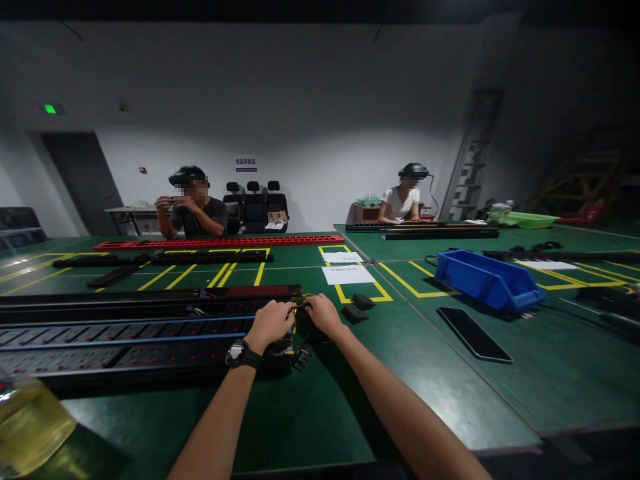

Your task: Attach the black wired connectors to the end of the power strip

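A long black rail assembly (125, 340) with blue strips and small red dots lies on the green table. At its right end my left hand (273, 325) rests with fingers bent and pressed together. My right hand (324, 315) meets it from the right, fingertips closed close to the left hand's. Whatever sits between the fingertips is too small and dark to make out. Yellowish wires show around the fingers, and a black connector (301, 358) hangs off the rail's end below my left hand, which has a watch (236, 353) on its wrist.
Right of my hands are dark blocks (355, 313), a phone (474, 333) and a blue bin (487, 280). Paper sheets (347, 274) and a red rail (220, 244) lie beyond. A bottle of yellow liquid (33, 427) stands front left. Two people sit across the table.
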Action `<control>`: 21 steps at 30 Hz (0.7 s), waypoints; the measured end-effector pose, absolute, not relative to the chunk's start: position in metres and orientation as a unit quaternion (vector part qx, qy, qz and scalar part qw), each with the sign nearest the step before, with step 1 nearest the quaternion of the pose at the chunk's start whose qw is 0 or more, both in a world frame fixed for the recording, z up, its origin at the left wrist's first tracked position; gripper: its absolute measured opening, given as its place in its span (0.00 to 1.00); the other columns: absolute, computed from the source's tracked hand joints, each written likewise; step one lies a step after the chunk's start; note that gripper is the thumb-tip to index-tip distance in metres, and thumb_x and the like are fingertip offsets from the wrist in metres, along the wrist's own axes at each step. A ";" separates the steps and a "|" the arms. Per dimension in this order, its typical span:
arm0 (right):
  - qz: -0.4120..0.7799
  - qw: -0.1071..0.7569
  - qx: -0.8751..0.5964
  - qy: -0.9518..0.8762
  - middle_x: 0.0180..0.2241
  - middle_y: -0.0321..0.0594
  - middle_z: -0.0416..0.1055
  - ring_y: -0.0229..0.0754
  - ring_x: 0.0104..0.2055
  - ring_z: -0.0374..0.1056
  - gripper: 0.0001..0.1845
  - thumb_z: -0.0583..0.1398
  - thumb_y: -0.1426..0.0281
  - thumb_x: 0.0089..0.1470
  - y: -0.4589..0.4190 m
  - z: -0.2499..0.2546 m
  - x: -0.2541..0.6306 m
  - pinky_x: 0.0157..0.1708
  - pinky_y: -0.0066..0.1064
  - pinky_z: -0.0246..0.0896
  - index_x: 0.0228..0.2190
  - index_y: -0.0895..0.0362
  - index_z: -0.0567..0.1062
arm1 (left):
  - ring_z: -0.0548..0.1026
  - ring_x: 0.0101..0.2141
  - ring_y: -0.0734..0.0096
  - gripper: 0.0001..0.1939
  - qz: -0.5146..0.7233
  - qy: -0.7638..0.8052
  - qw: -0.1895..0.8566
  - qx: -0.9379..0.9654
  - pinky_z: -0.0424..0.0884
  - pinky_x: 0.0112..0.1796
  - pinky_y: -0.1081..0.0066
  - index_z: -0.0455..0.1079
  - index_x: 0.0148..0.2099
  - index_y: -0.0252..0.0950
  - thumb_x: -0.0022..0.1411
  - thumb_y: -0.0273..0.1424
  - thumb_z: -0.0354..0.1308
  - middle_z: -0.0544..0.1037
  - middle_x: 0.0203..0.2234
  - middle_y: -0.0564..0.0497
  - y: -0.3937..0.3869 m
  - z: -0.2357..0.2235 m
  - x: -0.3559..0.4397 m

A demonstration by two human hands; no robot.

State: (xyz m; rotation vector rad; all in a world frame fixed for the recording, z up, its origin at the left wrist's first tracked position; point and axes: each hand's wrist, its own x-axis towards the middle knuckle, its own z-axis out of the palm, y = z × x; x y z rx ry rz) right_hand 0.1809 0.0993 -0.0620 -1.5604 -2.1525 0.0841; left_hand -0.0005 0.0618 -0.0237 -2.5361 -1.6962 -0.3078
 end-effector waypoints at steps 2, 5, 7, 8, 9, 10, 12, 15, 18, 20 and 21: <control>0.072 0.281 -0.564 -0.773 0.44 0.42 0.80 0.44 0.47 0.73 0.15 0.56 0.75 0.61 0.103 -0.064 0.183 0.48 0.29 0.62 0.41 0.54 0.82 | 0.76 0.50 0.58 0.21 -0.102 -0.547 0.040 -0.830 0.73 0.47 0.64 0.71 0.61 0.47 0.70 0.35 0.48 0.82 0.49 0.49 0.062 -0.024 -0.001; 0.120 0.307 -0.565 -0.756 0.42 0.40 0.81 0.42 0.43 0.74 0.13 0.57 0.77 0.60 0.106 -0.066 0.188 0.43 0.26 0.62 0.40 0.56 0.81 | 0.77 0.49 0.58 0.21 -0.103 -0.546 0.042 -0.831 0.73 0.46 0.64 0.71 0.61 0.47 0.70 0.35 0.48 0.82 0.49 0.48 0.062 -0.024 -0.001; 0.107 0.305 -0.572 -0.754 0.40 0.41 0.80 0.42 0.41 0.74 0.13 0.57 0.77 0.60 0.106 -0.068 0.189 0.40 0.26 0.61 0.42 0.56 0.79 | 0.77 0.48 0.58 0.21 -0.103 -0.547 0.039 -0.830 0.73 0.45 0.65 0.72 0.60 0.48 0.70 0.34 0.48 0.82 0.49 0.48 0.062 -0.024 0.000; 0.089 0.299 -0.576 -0.756 0.39 0.42 0.80 0.42 0.41 0.74 0.13 0.56 0.77 0.61 0.106 -0.069 0.189 0.39 0.26 0.60 0.43 0.56 0.78 | 0.77 0.48 0.58 0.21 -0.104 -0.547 0.038 -0.830 0.73 0.45 0.65 0.72 0.60 0.48 0.70 0.35 0.48 0.82 0.48 0.48 0.062 -0.024 0.000; 0.070 0.289 -0.580 -0.758 0.38 0.43 0.80 0.43 0.40 0.74 0.13 0.56 0.77 0.62 0.106 -0.070 0.189 0.39 0.27 0.59 0.44 0.55 0.77 | 0.77 0.48 0.58 0.20 -0.106 -0.547 0.037 -0.830 0.73 0.45 0.65 0.72 0.60 0.47 0.70 0.35 0.48 0.82 0.48 0.48 0.062 -0.024 0.000; 0.054 0.276 -0.584 -0.761 0.38 0.44 0.79 0.44 0.40 0.74 0.13 0.55 0.76 0.63 0.105 -0.070 0.188 0.38 0.28 0.58 0.44 0.55 0.77 | 0.77 0.48 0.58 0.20 -0.108 -0.547 0.036 -0.830 0.73 0.45 0.65 0.72 0.60 0.47 0.70 0.35 0.48 0.82 0.48 0.48 0.062 -0.023 0.000; 0.039 0.254 -0.589 -0.766 0.38 0.46 0.79 0.45 0.40 0.73 0.13 0.54 0.76 0.63 0.105 -0.071 0.184 0.38 0.29 0.58 0.44 0.55 0.76 | 0.77 0.48 0.57 0.20 -0.110 -0.548 0.036 -0.828 0.73 0.45 0.65 0.72 0.59 0.46 0.70 0.35 0.49 0.82 0.47 0.47 0.061 -0.023 0.000; 0.060 0.271 -0.589 -0.759 0.39 0.45 0.79 0.45 0.41 0.74 0.12 0.56 0.77 0.61 0.105 -0.072 0.181 0.39 0.28 0.58 0.42 0.54 0.76 | 0.77 0.48 0.56 0.19 -0.112 -0.553 0.035 -0.825 0.73 0.44 0.64 0.71 0.59 0.44 0.70 0.36 0.49 0.82 0.46 0.45 0.061 -0.022 0.000; 0.122 0.328 -0.570 -0.744 0.36 0.40 0.80 0.43 0.39 0.75 0.09 0.60 0.78 0.56 0.106 -0.071 0.183 0.37 0.27 0.58 0.37 0.55 0.77 | 0.77 0.49 0.55 0.20 -0.110 -0.557 0.031 -0.823 0.73 0.44 0.63 0.71 0.59 0.43 0.69 0.36 0.49 0.82 0.46 0.44 0.060 -0.020 0.000; 0.175 0.372 -0.555 -0.723 0.33 0.39 0.80 0.42 0.37 0.75 0.05 0.63 0.76 0.54 0.107 -0.068 0.187 0.35 0.25 0.59 0.34 0.56 0.77 | 0.77 0.49 0.54 0.20 -0.109 -0.556 0.026 -0.824 0.73 0.44 0.63 0.71 0.59 0.43 0.69 0.36 0.48 0.81 0.46 0.44 0.060 -0.020 0.001; 0.200 0.392 -0.555 -0.706 0.32 0.38 0.80 0.41 0.36 0.76 0.04 0.64 0.75 0.53 0.108 -0.066 0.190 0.34 0.25 0.60 0.33 0.56 0.77 | 0.77 0.49 0.54 0.20 -0.110 -0.555 0.025 -0.824 0.73 0.43 0.63 0.71 0.59 0.43 0.69 0.36 0.48 0.81 0.46 0.44 0.060 -0.019 0.001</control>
